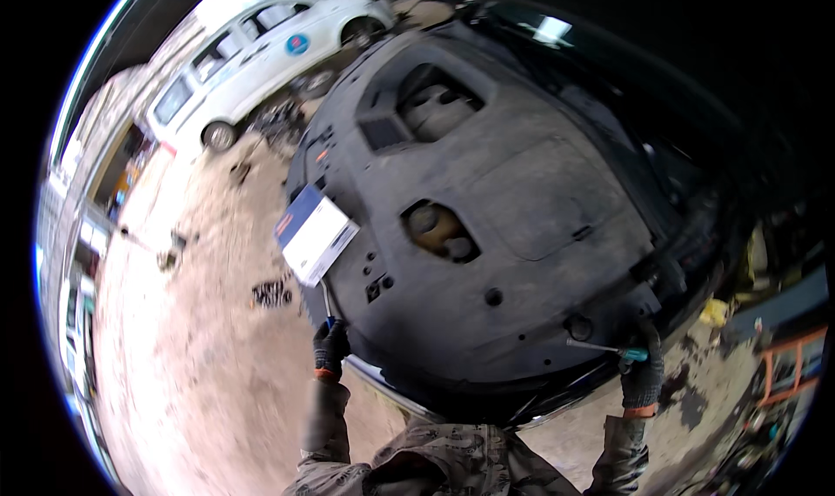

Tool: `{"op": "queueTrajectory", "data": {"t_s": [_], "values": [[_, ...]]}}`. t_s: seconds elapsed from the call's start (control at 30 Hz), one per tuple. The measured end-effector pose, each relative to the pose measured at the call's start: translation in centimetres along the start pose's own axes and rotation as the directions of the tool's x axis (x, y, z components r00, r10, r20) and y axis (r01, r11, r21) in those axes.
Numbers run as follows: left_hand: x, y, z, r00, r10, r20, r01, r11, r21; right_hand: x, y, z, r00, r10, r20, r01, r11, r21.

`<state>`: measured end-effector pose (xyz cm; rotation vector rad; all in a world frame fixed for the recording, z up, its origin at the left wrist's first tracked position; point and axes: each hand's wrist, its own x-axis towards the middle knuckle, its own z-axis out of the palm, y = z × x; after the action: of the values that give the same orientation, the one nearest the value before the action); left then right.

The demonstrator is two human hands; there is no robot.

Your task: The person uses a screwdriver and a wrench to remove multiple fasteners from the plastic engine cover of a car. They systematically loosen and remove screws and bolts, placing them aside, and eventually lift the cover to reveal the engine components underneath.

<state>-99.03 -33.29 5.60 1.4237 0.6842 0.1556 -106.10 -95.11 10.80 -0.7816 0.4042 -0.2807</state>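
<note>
A large dark plastic cover panel [541,202] with two big openings spreads in front of me, over a vehicle's front. My left hand [331,347], in a dark glove with an orange cuff, grips a screwdriver with a blue handle [330,322] at the panel's left edge. The shaft points up towards a blue and white cardboard box [321,238] lying on the panel. My right hand [640,369], gloved the same way, holds a screwdriver with a teal handle [633,354] by the panel's lower right corner. Its shaft points left, below a round hole.
A white van [261,56] stands at the upper left, with dark parts [279,124] on the ground beside it. More dark parts [272,294] lie on the dirt floor. At the right are an orange metal frame [792,365] and assorted clutter.
</note>
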Motion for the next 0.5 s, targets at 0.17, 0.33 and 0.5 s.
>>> {"op": "queueTrajectory", "data": {"t_s": [0.17,0.33,0.5], "values": [[-1.6,-2.6,-3.1,0.995,0.038,0.088,-0.062,0.952,0.299,-2.3,1.9,9.0,0.995,-0.025,0.095,0.052,0.952,-0.301],[2.6,-0.3,-3.1,0.968,0.127,0.216,-0.21,0.881,0.423,-4.3,4.2,21.2,0.92,-0.127,0.37,0.329,0.764,-0.556],[4.3,1.9,-3.0,0.857,0.307,0.414,-0.473,0.787,0.396,-5.3,9.2,31.1,0.838,-0.178,0.516,0.526,0.52,-0.674]]}}
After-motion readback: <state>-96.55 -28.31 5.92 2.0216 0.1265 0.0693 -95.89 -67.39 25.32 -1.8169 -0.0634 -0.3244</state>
